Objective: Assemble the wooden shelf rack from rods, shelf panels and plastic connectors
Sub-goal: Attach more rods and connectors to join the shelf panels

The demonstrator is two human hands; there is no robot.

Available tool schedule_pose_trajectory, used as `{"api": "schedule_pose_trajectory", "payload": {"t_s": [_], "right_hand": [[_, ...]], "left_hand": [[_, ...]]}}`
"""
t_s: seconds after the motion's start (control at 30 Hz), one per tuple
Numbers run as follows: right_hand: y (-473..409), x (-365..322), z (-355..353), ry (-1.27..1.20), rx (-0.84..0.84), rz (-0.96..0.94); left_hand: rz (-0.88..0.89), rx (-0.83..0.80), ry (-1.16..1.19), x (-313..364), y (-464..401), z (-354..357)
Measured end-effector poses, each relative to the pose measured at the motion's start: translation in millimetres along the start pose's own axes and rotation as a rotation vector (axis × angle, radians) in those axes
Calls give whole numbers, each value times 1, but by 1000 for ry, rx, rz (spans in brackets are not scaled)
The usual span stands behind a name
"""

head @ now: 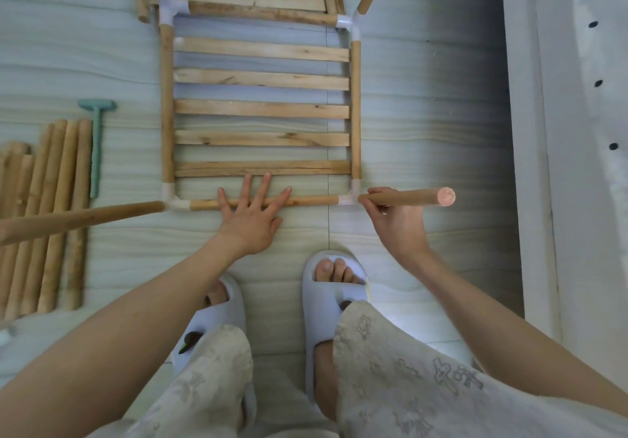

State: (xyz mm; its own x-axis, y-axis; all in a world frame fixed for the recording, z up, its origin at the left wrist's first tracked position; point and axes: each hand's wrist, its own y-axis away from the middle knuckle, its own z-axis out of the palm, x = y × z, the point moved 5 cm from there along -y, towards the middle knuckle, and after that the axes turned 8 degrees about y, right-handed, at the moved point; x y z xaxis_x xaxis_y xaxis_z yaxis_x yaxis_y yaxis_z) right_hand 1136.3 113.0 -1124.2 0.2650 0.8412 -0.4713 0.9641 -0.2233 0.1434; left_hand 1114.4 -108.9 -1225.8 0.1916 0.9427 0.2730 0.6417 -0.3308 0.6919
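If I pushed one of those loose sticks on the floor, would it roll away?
Probably. The loose sticks look round and smooth, so one would likely roll sideways. They look like stiff wood, unlikely to bend, and probably light.

slatted wooden rack (261, 108) flat on floor, rods upright

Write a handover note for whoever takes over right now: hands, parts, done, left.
Left hand: open, pressed flat on the front rod of the shelf frame.
Right hand: fingers grip an upright rod at the near-right connector.
Done: slatted frame joined by four corner connectors; near-left upright rod in.
Left: seat this rod, then use the spare rods on the floor at left. Mallet beside them.
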Motion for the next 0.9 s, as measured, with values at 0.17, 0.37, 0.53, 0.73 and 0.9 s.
{"api": "schedule_pose_trajectory", "payload": {"t_s": [0.17, 0.37, 0.53, 0.73, 0.9], "right_hand": [[1, 6, 4, -2, 16, 84], [7, 4, 7, -67, 41, 175], [6, 6, 15, -92, -46, 294], [19, -1, 32, -314, -149, 609], [35, -52, 51, -124, -526, 353]], "left_hand": [[6, -29, 9, 1, 1, -3], [20, -62, 19, 1, 2, -6], [58, -65, 57, -13, 17, -12], [91, 228, 553, -27, 65, -33], [-211, 474, 966, -68, 122, -28]]}}
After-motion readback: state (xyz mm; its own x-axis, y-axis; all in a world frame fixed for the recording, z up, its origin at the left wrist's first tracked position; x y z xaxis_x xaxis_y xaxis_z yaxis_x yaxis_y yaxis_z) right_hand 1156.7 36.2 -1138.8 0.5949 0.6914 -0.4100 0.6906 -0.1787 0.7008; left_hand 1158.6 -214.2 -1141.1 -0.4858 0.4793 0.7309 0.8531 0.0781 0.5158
